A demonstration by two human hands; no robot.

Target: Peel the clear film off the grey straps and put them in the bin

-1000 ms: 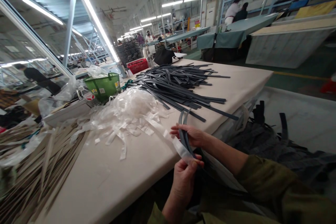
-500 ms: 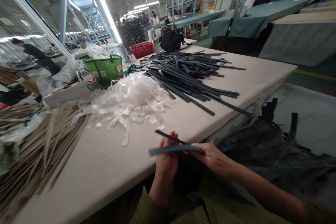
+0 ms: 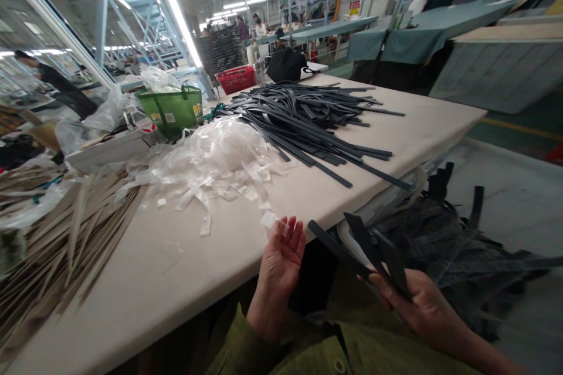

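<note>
**Dark Strips Gathered in My Right Grip**

At four o'clock my right grip (image 3: 413, 299) was clamped on several dark strips (image 3: 364, 240), their ends fanned toward ten. At six, my left grip (image 3: 281, 263) had its fingers loosely curled, with a white strip (image 3: 268, 220) at the tips; whether it was pinched, I couldn't tell.

I judged the step to be handling dark strips beside white ones; the next move seemed to call for a firm right hold and free left fingertips.

The counter's (image 3: 141, 287) near edge ran just beyond my hands, one dark tip overlapping it in view. A white heap (image 3: 224, 152) bounded me at nine, a dark pile (image 3: 303, 114) at one. The widest room lay toward eight.
</note>
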